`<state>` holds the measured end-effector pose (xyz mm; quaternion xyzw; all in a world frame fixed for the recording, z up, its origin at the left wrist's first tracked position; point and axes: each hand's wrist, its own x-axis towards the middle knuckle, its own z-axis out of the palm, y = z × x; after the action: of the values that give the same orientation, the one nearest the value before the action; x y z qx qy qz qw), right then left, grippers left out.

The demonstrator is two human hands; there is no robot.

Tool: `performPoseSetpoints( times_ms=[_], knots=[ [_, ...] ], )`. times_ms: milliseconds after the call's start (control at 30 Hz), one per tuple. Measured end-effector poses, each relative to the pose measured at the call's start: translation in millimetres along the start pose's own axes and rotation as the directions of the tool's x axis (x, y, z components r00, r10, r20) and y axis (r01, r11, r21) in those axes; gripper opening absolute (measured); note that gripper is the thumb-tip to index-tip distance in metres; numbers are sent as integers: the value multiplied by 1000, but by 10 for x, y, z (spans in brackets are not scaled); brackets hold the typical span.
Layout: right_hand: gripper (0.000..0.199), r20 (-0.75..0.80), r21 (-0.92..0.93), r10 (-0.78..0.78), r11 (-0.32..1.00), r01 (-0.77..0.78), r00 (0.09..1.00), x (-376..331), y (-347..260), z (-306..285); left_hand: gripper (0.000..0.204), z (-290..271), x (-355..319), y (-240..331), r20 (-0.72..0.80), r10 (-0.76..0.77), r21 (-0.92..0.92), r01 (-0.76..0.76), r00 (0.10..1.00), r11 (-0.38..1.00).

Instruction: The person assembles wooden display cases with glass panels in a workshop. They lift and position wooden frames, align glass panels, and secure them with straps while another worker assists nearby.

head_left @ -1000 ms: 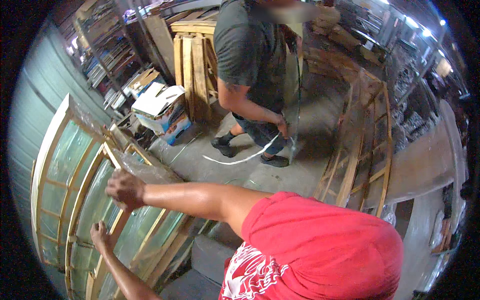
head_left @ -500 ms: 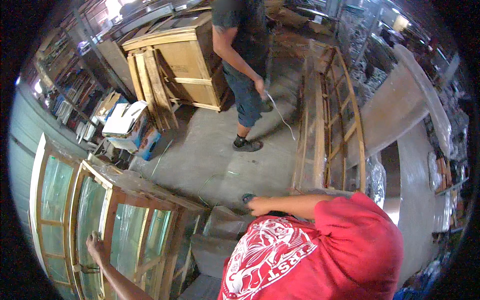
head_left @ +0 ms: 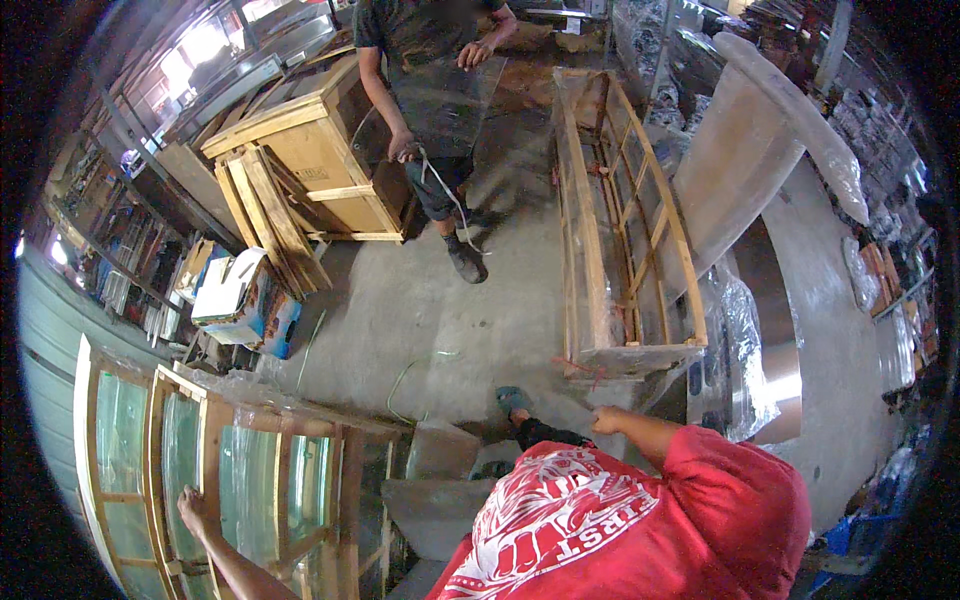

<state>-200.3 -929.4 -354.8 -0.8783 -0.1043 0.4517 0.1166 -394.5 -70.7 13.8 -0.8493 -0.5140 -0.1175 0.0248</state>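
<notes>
At the lower left, my left hand (head_left: 192, 508) grips the edge of a wooden frame (head_left: 208, 455) that stands upright around greenish, film-wrapped glass panes (head_left: 248, 470). Its fingers curl at the upright slat. My right hand (head_left: 607, 420) is held out in front of my red shirt, low and near the close end of a long open wooden crate (head_left: 650, 352). The fingers there look curled in, and whatever they may hold is hidden.
Ahead stands another person (head_left: 430, 90) holding a pale strap (head_left: 450, 195). Behind are a large wooden crate (head_left: 310, 165) and leaning boards (head_left: 265, 215). A box (head_left: 240, 300) sits at left; a wrapped panel (head_left: 740, 150) leans at right. Green strapping (head_left: 400, 390) lies on the floor.
The other person has turned toward me, one hand now raised. My right hand has moved rightward, away from my body's middle. My left hand stays on the frame. The whole view has shifted.
</notes>
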Motion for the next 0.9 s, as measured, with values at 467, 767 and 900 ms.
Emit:
performPoseSetpoints(
  times_ms=[467,767,900],
  knots=[
    [40,-68,212,169,966,-151,983,83,106,-62,29,135,47,-182,16,121,-1,-121,993,993],
    [47,-171,122,57,992,-36,984,202,-127,-375,26,-88,-199,188,-66,23,73,-18,998,997],
    [48,-255,65,2,998,15,967,257,-110,-427,25,-236,-297,287,12,-13,23,13,1000,1000]
  ],
)
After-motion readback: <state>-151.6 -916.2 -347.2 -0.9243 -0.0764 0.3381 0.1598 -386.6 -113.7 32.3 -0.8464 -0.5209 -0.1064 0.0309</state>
